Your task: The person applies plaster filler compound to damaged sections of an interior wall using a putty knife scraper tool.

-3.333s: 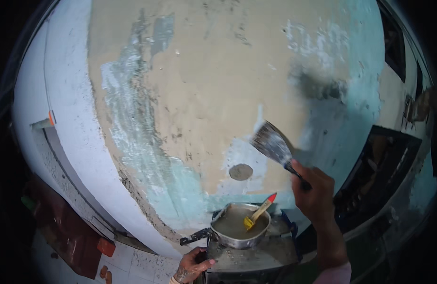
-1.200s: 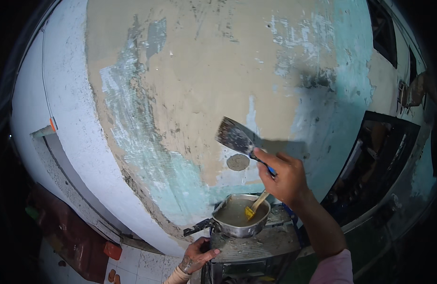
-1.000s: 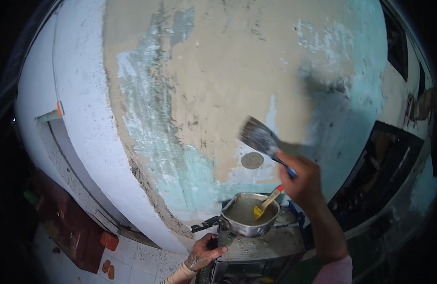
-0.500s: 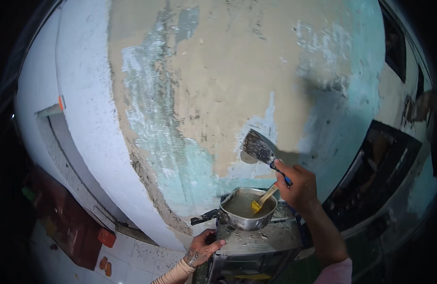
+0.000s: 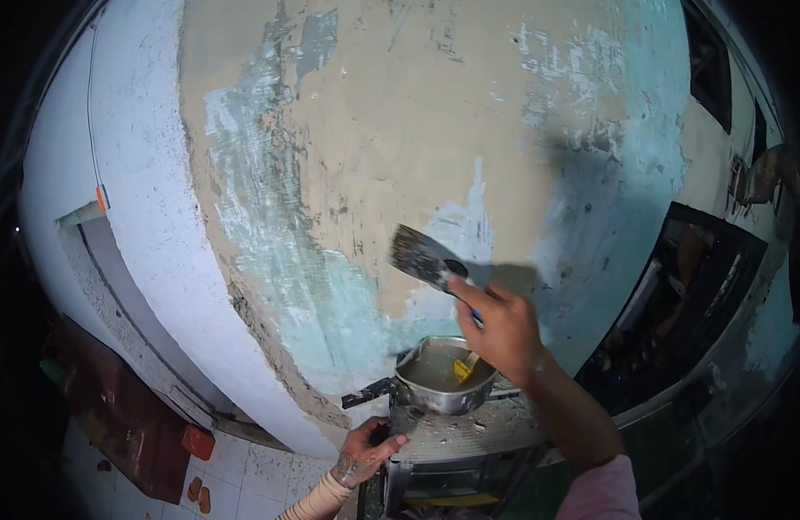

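My right hand is closed round the handle of a putty knife. Its wide, stained blade points up and left in front of the patchy wall; I cannot tell if it touches. Below the hand, a metal saucepan with a black handle holds cloudy greyish liquid. A brush with a yellow part leans in the pan, its handle partly behind my right hand. The saucepan stands on a box-like stand with a ribbed, crumb-strewn top. My left hand grips the stand's left corner, thumb toward its top.
Bare beige, white and turquoise patches cover the wall, with a rough broken edge at left. A dark framed opening is at right. At lower left are a doorway, a dark red piece of furniture, an orange-red object and sandals on tiles.
My right hand has carried the putty knife left, its blade now tilted flatter. The left hand stays at the stand's corner. The whole view has shifted slightly.
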{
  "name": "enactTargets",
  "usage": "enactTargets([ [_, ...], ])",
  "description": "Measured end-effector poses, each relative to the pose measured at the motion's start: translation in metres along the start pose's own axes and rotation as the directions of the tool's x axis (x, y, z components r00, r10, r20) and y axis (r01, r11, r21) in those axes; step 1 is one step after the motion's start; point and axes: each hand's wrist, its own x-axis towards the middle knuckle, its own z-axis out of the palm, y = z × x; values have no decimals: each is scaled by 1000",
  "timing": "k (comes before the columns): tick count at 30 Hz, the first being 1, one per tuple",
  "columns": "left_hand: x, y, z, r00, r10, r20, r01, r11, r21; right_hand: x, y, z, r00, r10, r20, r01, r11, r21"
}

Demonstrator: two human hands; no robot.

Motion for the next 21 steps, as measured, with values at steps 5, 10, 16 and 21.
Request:
enactTargets([
  [5,8,9,12,999,-20,25,22,997,-79,-23,16,-22,992,121,-29,-121,993,7],
  [10,1,7,-3,997,-63,40,68,990,-122,-11,6,2,1000,-21,-22,22,998,56],
  [16,6,9,7,994,-62,89,76,985,-152,-23,14,1,999,20,-27,-19,999,51],
  [21,2,9,5,999,-20,43,24,994,-109,-37,24,-18,990,94,101,-95,995,5],
])
